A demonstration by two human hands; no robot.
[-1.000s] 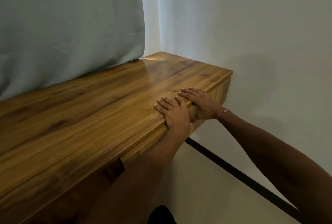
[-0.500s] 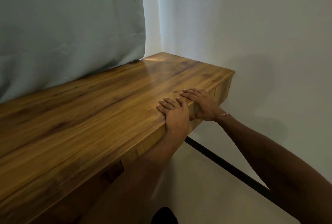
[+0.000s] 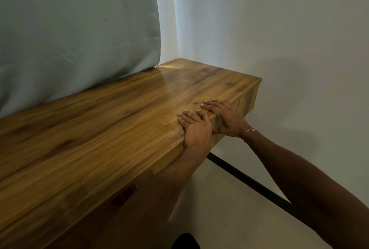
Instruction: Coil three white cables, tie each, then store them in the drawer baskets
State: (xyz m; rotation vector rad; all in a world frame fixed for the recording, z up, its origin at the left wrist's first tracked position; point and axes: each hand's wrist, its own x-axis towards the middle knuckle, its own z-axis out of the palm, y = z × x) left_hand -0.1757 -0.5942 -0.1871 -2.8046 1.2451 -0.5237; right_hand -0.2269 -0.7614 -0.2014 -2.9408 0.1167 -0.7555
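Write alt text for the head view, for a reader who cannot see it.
Two bare hands, the left hand and the right hand, rest side by side with straight fingers on the front edge of a wooden desk near its right end. A grey-green curtain hangs behind the desk, a pale wall stands to the right, and no cables show.

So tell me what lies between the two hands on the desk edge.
Almost nothing. In the head view the left hand and right hand lie flat side by side on the desk, with only a narrow strip of bare wood edge between them. No cables show.
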